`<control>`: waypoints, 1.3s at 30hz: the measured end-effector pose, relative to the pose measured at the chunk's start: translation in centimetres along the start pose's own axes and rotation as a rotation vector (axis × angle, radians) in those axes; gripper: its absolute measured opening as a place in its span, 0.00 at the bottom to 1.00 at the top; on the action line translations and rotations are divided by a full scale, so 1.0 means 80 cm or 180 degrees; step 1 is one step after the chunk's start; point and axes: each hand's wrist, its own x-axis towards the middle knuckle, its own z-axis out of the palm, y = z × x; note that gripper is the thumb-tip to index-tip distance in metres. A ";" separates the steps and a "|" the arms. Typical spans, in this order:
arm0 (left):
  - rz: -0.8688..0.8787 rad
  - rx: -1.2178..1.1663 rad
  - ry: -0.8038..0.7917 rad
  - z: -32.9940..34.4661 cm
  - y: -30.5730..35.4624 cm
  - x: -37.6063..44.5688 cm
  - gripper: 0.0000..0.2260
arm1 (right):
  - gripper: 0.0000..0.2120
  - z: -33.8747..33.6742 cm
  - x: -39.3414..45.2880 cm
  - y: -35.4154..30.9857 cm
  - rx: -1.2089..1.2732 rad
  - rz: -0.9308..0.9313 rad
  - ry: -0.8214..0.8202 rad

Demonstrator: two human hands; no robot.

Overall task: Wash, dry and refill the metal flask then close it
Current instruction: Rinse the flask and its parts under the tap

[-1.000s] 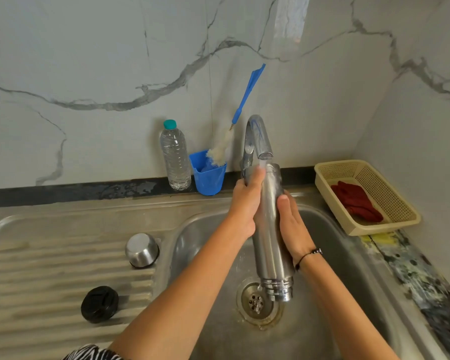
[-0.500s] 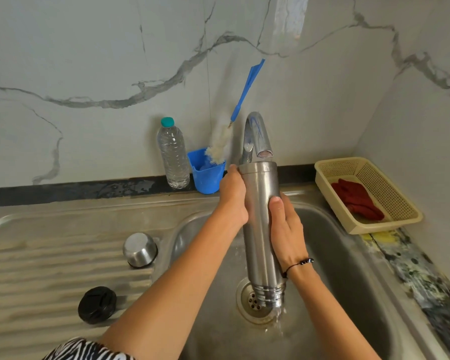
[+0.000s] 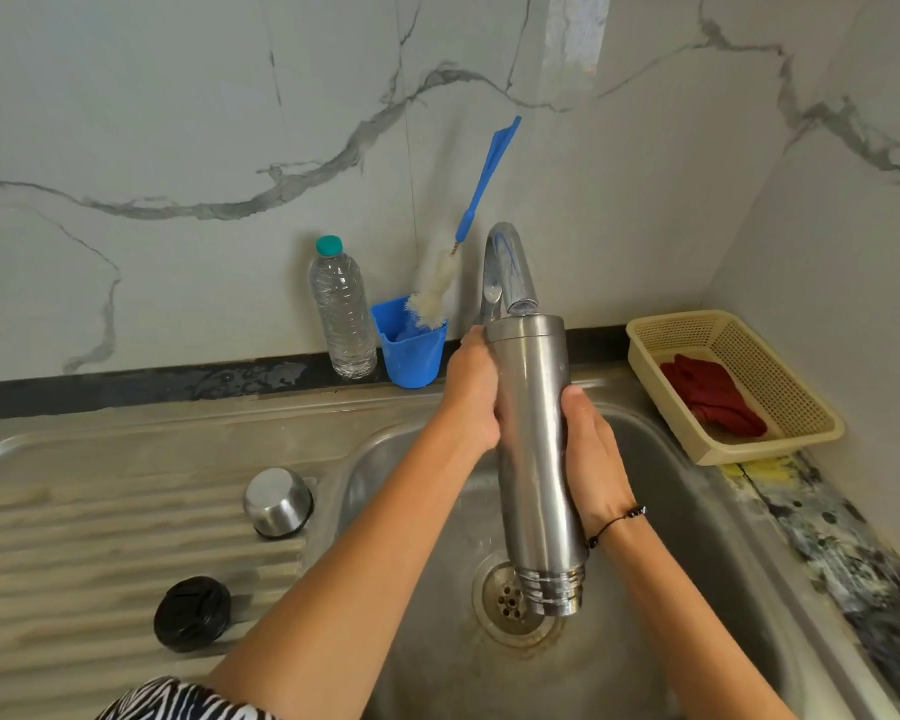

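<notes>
Now sliding lower along the metal flask [image 3: 533,449] than half a second ago: the right hand [image 3: 591,462], thumb up on the steel, palm pressing the right side of the body; the left hand [image 3: 471,392], meanwhile, gripping higher on the left side, fingers wrapping behind the barrel near its base. Hanging upside down over the sink [image 3: 707,511], flat bottom sitting just under the tap spout [image 3: 513,275], threaded open mouth pointing down right above the drain [image 3: 507,600]. Lying off to the left on the ribbed drainboard [image 3: 74,553]: the steel cup lid [image 3: 277,502] near the basin's edge, and the black stopper [image 3: 192,613] closer to the camera, well apart from the flask. Standing against the marble wall behind: a plastic water bottle [image 3: 341,314], and just beside it a blue cup [image 3: 411,350] holding a bottle brush [image 3: 437,288] with a blue handle. Resting at the right of the sink: a cream basket [image 3: 796,407] with a red cloth [image 3: 710,389] in it.
</notes>
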 end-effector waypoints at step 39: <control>0.0030 0.0221 0.0148 0.015 0.002 -0.010 0.14 | 0.24 0.030 0.019 0.013 0.0989 0.0993 0.0940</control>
